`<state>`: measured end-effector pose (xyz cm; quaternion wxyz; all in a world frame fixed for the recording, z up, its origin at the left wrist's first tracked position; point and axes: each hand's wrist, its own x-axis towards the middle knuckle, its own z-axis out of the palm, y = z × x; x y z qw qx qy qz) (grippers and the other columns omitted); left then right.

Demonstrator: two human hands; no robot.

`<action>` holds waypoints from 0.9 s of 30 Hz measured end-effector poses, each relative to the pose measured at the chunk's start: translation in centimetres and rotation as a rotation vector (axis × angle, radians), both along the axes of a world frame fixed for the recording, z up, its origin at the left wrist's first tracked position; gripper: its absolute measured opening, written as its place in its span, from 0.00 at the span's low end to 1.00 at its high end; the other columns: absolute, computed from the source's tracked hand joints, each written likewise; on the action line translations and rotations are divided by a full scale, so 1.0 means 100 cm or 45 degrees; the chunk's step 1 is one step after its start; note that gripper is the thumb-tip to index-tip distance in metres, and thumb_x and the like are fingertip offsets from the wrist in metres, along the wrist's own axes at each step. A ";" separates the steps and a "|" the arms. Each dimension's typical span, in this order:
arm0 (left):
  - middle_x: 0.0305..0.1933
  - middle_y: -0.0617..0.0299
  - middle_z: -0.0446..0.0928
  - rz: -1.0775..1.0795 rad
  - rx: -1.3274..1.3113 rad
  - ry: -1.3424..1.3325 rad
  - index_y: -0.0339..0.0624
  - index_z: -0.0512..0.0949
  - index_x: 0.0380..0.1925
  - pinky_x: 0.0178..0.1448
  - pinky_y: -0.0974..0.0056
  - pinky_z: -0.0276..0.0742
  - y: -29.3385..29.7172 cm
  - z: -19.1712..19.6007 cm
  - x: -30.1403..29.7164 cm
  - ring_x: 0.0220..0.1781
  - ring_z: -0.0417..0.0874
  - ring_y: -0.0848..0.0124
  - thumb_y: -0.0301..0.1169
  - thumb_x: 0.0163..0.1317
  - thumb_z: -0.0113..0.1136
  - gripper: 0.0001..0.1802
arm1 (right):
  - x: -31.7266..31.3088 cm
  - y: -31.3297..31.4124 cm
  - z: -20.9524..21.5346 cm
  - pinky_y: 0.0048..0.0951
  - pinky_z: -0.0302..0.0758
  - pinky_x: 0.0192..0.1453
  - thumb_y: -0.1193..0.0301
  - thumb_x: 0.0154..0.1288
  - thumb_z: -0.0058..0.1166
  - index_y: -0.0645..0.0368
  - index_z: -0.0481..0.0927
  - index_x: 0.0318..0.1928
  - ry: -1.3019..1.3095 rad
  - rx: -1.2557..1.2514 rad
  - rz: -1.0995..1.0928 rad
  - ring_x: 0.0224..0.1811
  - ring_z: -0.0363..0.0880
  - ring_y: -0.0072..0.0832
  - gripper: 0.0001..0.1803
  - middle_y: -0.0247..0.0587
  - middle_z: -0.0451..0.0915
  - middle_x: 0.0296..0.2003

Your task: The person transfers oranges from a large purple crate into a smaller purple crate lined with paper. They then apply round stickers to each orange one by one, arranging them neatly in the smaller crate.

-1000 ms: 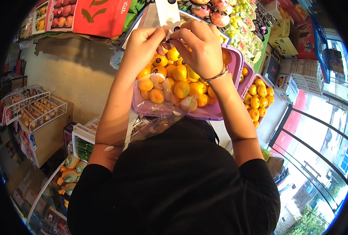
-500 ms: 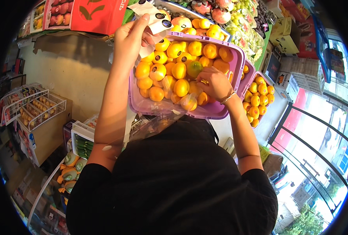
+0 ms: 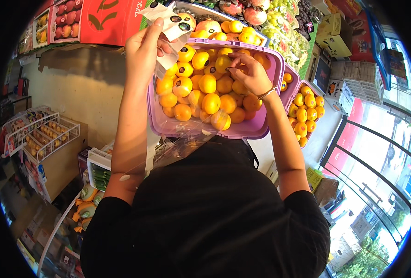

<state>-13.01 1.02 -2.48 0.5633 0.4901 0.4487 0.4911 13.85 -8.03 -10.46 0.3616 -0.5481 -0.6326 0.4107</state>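
My left hand is raised at the far left corner of the purple crate. Its thumb and fingers pinch a pale strip of dark oval stickers. Over the crate's right half, my right hand has its thumb and fingertips on the right side of an orange. A small dark spot, apparently a sticker, shows beside the thumb tip. Many loose oranges fill the crate, and some bear dark oval stickers. Clear plastic film hangs over the crate's near left edge. The fingers partly hide the fruit under them.
Beyond the crate lie a box of pomegranates and oranges and packed green grapes. A second purple crate of oranges stands at right. Red fruit boxes sit far left, with a white wire rack nearer.
My right hand has moved farther away and slightly left, from the crate's near right part to an orange near the far middle. The left hand, still pinching the sticker strip, has shifted slightly left.
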 end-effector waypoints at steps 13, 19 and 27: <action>0.23 0.66 0.78 -0.005 0.014 -0.010 0.37 0.83 0.30 0.26 0.77 0.63 -0.003 0.002 0.001 0.21 0.75 0.83 0.42 0.69 0.56 0.19 | -0.017 0.009 -0.010 0.22 0.75 0.38 0.72 0.61 0.60 0.62 0.77 0.34 0.223 -0.303 -0.094 0.32 0.75 0.16 0.07 0.31 0.81 0.35; 0.24 0.65 0.79 0.006 0.023 -0.014 0.37 0.82 0.30 0.26 0.76 0.64 -0.003 0.004 0.001 0.21 0.75 0.83 0.42 0.69 0.57 0.18 | -0.019 0.014 -0.022 0.22 0.75 0.36 0.73 0.61 0.60 0.62 0.78 0.34 0.560 -0.457 -0.231 0.30 0.76 0.17 0.06 0.33 0.81 0.33; 0.29 0.62 0.82 -0.086 -0.019 0.067 0.37 0.82 0.34 0.27 0.77 0.65 -0.003 0.003 0.000 0.24 0.76 0.82 0.40 0.68 0.57 0.16 | -0.030 0.020 -0.028 0.28 0.77 0.37 0.67 0.57 0.62 0.63 0.78 0.35 -0.007 -0.248 -0.278 0.30 0.79 0.22 0.12 0.40 0.81 0.28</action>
